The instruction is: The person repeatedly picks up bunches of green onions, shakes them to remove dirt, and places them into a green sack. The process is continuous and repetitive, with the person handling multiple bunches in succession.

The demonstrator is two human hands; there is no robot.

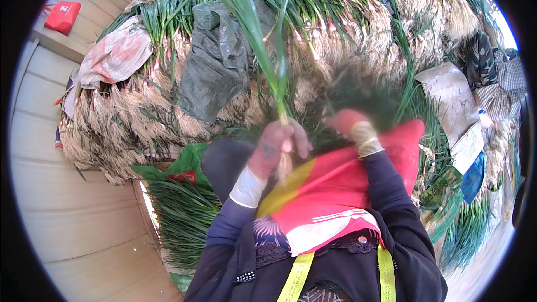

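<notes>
My gloved left hand (270, 147) is closed around the base of a young green garlic plant (279, 92). Its long leaves rise away from me, and its pale roots hang below my fingers. To the right, my gloved right hand (346, 123) is blurred by motion, and whether it grips anything is unclear. Dark green leaves (365, 96) blur just beyond it. Across my lap lies a red and yellow apron (335, 180), under both forearms.
Large heaps of rooted garlic plants (335, 37) curve around in front. A grey-green sack (216, 63) and a whitish sack (117, 50) lie on them. Cut green leaves (184, 218) fill a green bag at left. A red bag (63, 16) sits by the panelled wall. Another person's checked sleeve (499, 96) shows at right.
</notes>
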